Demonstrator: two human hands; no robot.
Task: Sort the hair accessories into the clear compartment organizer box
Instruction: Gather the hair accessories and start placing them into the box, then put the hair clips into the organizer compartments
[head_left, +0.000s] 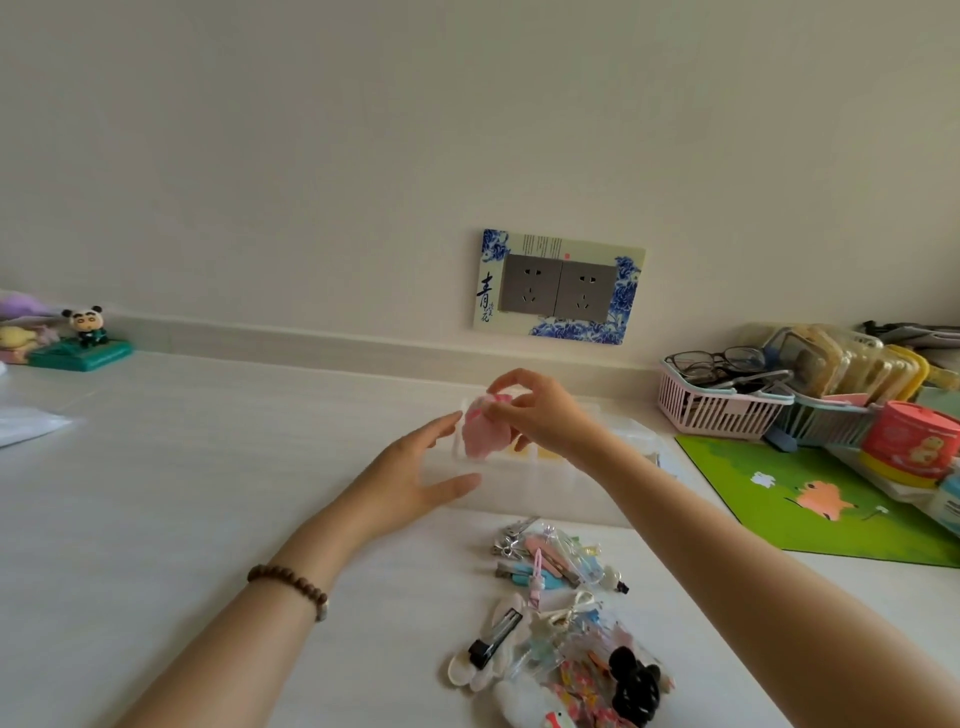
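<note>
A clear compartment organizer box (550, 488) lies on the white table ahead of me, with yellowish items showing in its middle compartments. My right hand (540, 415) pinches a pink fabric hair accessory (480, 431) above the box's left end. My left hand (415, 473) is open with its fingers spread, resting against the box's left side just below the pink piece. A pile of hair clips (550, 564) lies in front of the box. Closer to me lies a second heap (571, 670) with a white fluffy clip, bagged clips and a black claw clip.
A green mat (831, 499) lies to the right. Behind it stand a pink basket (711, 410) with glasses, a blue basket with stacked containers and a red tin (909, 441). Toy figures (78, 338) sit at the far left. A wall socket (558, 288) is behind the box.
</note>
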